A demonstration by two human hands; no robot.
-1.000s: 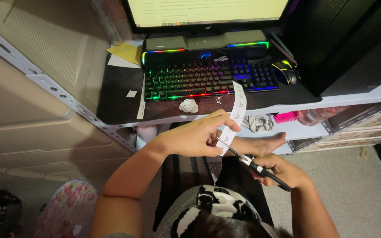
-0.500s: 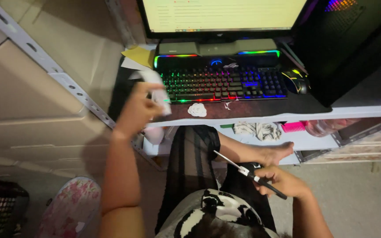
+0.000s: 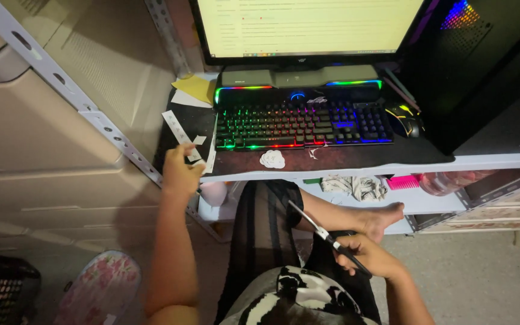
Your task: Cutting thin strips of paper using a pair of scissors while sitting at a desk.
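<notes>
I saw the left hand (image 3: 180,168) pinching a long white paper strip (image 3: 179,130) at its near end, the strip lying on the dark desk mat (image 3: 356,157) left of the rainbow-lit black keyboard (image 3: 301,124). The right hand (image 3: 365,256) was closed around black-handled metal scissors (image 3: 326,235) above the lap. A lit monitor (image 3: 311,27) stood behind; a pink comb (image 3: 403,182) lay on the white shelf (image 3: 428,195) below, over grey floor (image 3: 482,277).

Matt white paper strip (image 3: 179,133); shiny metal scissors (image 3: 326,236), black plastic handles.
</notes>
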